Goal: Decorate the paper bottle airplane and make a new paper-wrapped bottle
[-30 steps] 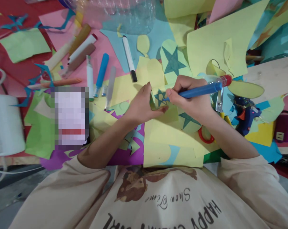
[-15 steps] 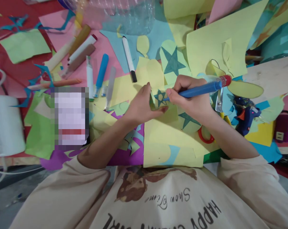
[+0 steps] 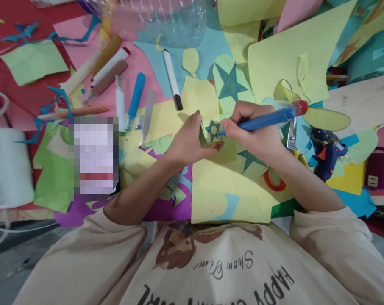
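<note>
My right hand (image 3: 254, 129) is closed round a blue marker (image 3: 265, 120), its tip touching a small outlined star (image 3: 214, 131) on a pale yellow-green piece of paper (image 3: 207, 143). The star has a blue-green outline and a pale middle. To its left, my left hand (image 3: 193, 142) holds the piece of paper steady, thumb and forefinger curved round its edges; the other fingers are partly hidden. Above lies a paper cutout with a filled dark green star (image 3: 229, 82). Another green star (image 3: 251, 159) shows partly below my right hand.
Several markers, one white with a black cap (image 3: 173, 78), lie to the left. A clear plastic bottle (image 3: 166, 21) is at the back. Red-handled scissors (image 3: 274, 181) sit under my right forearm. A blue glue gun (image 3: 330, 159) stands right; a blurred-out phone (image 3: 95, 156) lies left.
The marker tip has shifted very slightly at the right side of the small star. Both hands keep almost the same place and grip.
</note>
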### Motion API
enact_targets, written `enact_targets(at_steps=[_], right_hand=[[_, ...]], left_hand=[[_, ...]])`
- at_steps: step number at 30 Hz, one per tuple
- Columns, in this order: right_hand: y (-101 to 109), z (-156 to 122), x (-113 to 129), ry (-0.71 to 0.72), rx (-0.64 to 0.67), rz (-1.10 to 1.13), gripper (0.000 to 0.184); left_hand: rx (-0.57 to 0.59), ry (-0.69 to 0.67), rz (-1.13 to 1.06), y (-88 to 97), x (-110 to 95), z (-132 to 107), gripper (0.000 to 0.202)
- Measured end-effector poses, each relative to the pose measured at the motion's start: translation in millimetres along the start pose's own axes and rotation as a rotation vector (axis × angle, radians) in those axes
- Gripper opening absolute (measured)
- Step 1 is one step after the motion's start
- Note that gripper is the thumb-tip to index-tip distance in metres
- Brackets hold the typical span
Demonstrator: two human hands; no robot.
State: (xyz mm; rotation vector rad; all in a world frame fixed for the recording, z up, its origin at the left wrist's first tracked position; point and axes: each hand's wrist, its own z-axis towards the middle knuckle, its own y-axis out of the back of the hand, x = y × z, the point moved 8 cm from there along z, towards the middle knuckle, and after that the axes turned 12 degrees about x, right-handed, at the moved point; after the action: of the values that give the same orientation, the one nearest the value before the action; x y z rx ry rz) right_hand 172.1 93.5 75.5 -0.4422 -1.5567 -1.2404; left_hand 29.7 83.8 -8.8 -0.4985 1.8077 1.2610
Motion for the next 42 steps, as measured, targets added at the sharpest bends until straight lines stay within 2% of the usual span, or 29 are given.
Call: enact_targets(at_steps=[8,18,25,39,42], right_hand=[[0.2,-0.8,1.9,0.014,-0.018,-0.001,0.037],[-3.9,-0.1,-2.4,-0.006,0.039,-0.008,0.041],[1.9,0.4,-0.4,0.017,-0.012,0.015,0.040],[-4.3,0.1,-3.7,-0.014,0.055,-0.018,0.040],[-2.0,0.9,-2.2,-0.008,0.036,-0.008,0.041]], left_hand=[[0.012,0.032,0.005,-0.4,1.6,-0.4,0.075],[-0.008,-0.021,0.011,0.5,-2.1,0.1,0.064],[0.003,-0.001,-0.014,0.3,1.7,-0.6,0.075],[-0.020,-0.037,-0.026,0.0,-0.3,-0.4,0.065],[-0.015,-0.018,-0.029,0.2,-1.1,-0.1,0.066]])
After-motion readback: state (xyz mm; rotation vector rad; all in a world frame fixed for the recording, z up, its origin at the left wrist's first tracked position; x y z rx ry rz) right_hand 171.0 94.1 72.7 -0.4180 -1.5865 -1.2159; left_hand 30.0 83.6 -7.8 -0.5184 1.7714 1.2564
